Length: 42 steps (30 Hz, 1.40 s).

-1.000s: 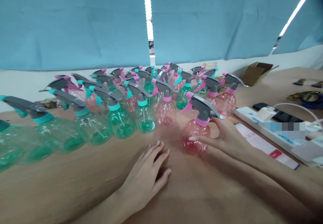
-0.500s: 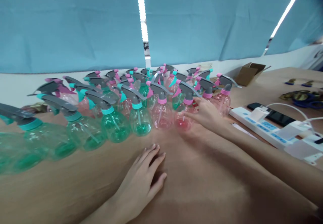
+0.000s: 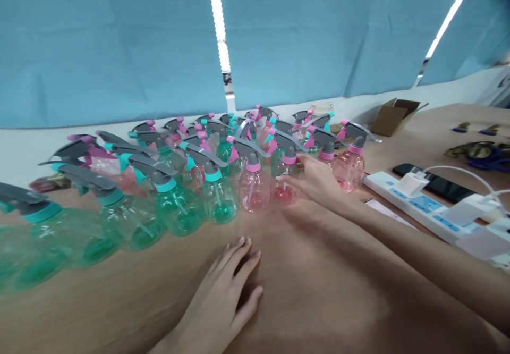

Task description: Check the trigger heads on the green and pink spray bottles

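My right hand grips a pink spray bottle by its round body, thumb on the near side. The bottle stands upright on the table, its grey trigger head with a pink collar above my fingers. Just left of it is another pink spray bottle, and a clear pink one stands to the right of my hand. My left hand lies flat on the table, fingers stretched out, touching no bottle. Green spray bottles with turquoise collars continue the front row leftward.
Several more spray bottles with grey heads crowd behind the front row. At the right lie a white power strip with plugged-in chargers, a black phone and blue-handled scissors. An open cardboard box stands near the wall.
The view has shifted slightly. My right hand stays on the pink spray bottle in the front row, and my left hand still rests flat on the table.
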### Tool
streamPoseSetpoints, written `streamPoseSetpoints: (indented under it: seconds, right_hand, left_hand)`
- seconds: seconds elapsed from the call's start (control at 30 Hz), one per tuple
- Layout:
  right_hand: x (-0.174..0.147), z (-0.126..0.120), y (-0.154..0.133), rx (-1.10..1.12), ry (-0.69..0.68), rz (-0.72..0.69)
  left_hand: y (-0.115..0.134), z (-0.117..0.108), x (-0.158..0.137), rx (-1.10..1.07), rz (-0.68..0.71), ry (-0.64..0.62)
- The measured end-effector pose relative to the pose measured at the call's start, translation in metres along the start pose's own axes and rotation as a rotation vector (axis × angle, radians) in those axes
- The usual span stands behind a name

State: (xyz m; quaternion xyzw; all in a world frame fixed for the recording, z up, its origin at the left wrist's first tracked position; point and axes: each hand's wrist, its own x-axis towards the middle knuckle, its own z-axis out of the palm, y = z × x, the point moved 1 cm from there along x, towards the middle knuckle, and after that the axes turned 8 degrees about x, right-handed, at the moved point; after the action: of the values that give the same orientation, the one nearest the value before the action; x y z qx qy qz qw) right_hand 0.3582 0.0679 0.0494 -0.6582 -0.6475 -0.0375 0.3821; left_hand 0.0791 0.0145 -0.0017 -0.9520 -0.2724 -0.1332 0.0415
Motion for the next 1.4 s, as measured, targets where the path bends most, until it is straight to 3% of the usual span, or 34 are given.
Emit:
streamPoseSetpoints:
  seconds: [0.33, 0.53, 0.7, 0.87, 1.1, 1.4]
  right_hand:
    - [-0.014, -0.006, 0.000, 0.063, -0.014, -0.030]
    - [-0.031, -0.047, 0.005, 0.082, -0.035, 0.052]
    - [-0.033, -0.073, 0.036, -0.044, 0.081, 0.193]
    - [-0.020, -0.065, 0.058, -0.063, 0.032, 0.223]
    - [0.001, -0.048, 0.061, -0.070, -0.061, 0.214]
    - [-0.026, -0.072, 0.054, -0.125, -0.121, 0.188]
  left_hand:
    - [0.000, -0.002, 0.005, -0.005, -0.030, 0.001]
    - [0.005, 0.003, 0.023, -0.058, -0.033, 0.002]
    - [0.020, 0.011, 0.052, -0.168, 0.012, 0.029]
    - [0.036, 0.015, 0.081, -0.297, 0.046, 0.041]
    - [0.046, 0.019, 0.097, -0.397, 0.044, 0.059]
    - [0.044, 0.019, 0.096, -0.483, -0.018, 0.065]
